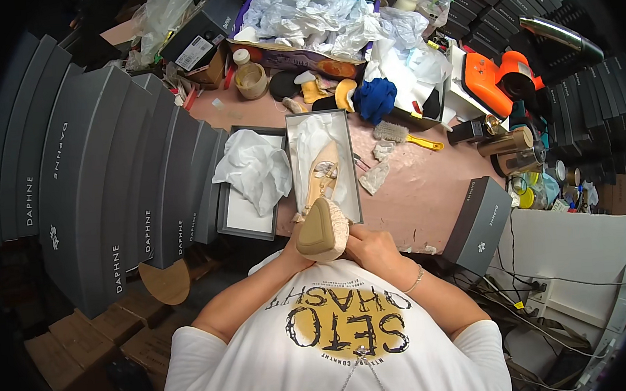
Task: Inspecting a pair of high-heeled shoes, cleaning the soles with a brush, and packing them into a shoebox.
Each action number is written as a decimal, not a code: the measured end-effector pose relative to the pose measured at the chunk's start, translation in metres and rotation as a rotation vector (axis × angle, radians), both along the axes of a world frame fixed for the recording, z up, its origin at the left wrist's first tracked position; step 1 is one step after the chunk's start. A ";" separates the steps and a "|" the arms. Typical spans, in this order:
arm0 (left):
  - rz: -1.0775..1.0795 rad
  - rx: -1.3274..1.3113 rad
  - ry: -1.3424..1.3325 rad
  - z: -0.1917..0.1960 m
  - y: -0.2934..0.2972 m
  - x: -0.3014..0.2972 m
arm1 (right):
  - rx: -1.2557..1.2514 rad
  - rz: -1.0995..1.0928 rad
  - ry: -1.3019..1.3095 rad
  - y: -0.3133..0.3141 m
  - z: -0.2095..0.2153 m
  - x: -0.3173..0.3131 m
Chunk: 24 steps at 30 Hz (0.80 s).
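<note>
- One beige shoe (317, 227) is held between the left hand (295, 254) and right hand (374, 249), by the near edge of the desk (417, 200).
- Just beyond, an open box (355, 168) is lined with white paper (313, 132).
- A brush (404, 137) is laid farther right.

A jar (251, 82) stood at eleven o'clock, and a crumpled blue cloth (375, 100) lay at one. A yellow-handled brush (405, 137) lay at two o'clock; brown cartons (75, 350) sat at eight.
</note>
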<state>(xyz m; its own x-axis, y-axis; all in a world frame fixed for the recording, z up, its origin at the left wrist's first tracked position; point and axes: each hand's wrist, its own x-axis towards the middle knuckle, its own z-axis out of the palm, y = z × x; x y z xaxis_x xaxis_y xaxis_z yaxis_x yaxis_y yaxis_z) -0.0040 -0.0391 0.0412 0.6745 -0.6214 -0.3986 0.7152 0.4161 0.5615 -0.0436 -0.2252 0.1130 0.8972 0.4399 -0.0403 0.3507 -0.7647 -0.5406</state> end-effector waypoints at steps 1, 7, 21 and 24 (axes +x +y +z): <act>-0.114 0.135 -0.187 -0.008 0.000 0.001 | -0.008 0.006 -0.035 0.004 -0.002 0.001; -0.222 -0.103 0.212 -0.023 -0.011 0.012 | -0.169 -0.029 -0.005 0.005 -0.002 -0.001; -0.360 0.044 0.046 0.021 -0.030 0.005 | -0.207 -0.057 0.033 -0.009 0.002 -0.027; -0.376 0.311 -0.595 0.019 -0.030 0.000 | -0.099 -0.113 -0.072 -0.009 0.004 -0.025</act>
<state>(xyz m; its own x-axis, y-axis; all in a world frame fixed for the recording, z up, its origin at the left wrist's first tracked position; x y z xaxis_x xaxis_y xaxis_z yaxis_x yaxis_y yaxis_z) -0.0037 -0.0688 0.0600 0.5953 -0.7704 -0.2282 0.3178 -0.0351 0.9475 -0.0690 -0.2341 0.1174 0.9429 0.3329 -0.0125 0.2942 -0.8498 -0.4374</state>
